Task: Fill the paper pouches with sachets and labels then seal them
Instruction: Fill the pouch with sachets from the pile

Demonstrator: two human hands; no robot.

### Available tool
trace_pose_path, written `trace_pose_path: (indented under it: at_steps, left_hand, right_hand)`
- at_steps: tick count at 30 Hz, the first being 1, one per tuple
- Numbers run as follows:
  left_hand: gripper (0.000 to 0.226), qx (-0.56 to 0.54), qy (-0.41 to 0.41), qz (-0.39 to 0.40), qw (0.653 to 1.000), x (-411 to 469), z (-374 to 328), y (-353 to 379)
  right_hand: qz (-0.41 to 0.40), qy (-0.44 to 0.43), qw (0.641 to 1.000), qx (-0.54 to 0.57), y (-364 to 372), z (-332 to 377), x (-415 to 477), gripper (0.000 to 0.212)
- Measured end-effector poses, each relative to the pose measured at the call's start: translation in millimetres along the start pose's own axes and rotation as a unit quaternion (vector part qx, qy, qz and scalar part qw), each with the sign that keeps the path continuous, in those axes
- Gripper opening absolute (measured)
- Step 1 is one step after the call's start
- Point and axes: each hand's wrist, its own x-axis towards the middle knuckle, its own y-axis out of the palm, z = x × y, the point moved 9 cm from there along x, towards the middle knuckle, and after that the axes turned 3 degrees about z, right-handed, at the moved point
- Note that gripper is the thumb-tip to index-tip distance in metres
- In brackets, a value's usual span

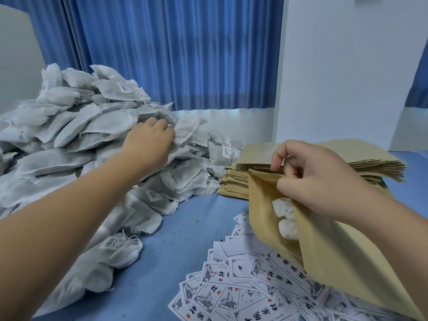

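- Blue cloth-covered tabletop (185,228): bearing all items below.
- Large heap of grey-white fabric sachets (69,126): left half, spilling toward the near edge; ample stock remaining.
- Stack of flat brown paper pouches (257,156): far right, just beside the heap; apparently unfilled, so most of the work judged still ahead.
- Fan of white printed paper labels (231,293): loose, near right, partly under the held pouch.
- Open brown paper pouch (335,262): lifted over the labels, tilted, mouth toward the heap, unsealed; no label visible within.
- Right hand (319,172): thumb and fingers pinching the pouch mouth, holding it agape.
- Left hand (149,137): on the heap's right slope, fingers curled round one crumpled white sachet (185,130).
- At least two white sachets (286,216): already inside the pouch.
- Stage, as judged: filling under way; label and sealing outstanding; no finished pouch in view.
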Motion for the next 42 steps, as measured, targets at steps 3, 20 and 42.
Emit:
trace_pose_path:
  at_steps: [3,20,42]
  left_hand:
    - [0.022,-0.221,0.022,-0.056,0.973,-18,-20,-31]
    - [0.046,-0.229,0.237,0.024,0.944,-77,-125,-104]
    - [0.035,-0.41,-0.019,0.026,0.912,-55,-133,-74]
  right_hand:
    - [0.004,0.009,1.0,0.015,-5,-2,-1,0.027]
    - [0.005,0.021,0.998,0.062,-16,-9,-3,0.025]
    - [0.005,0.027,0.997,0.076,-15,-12,-3,0.024]
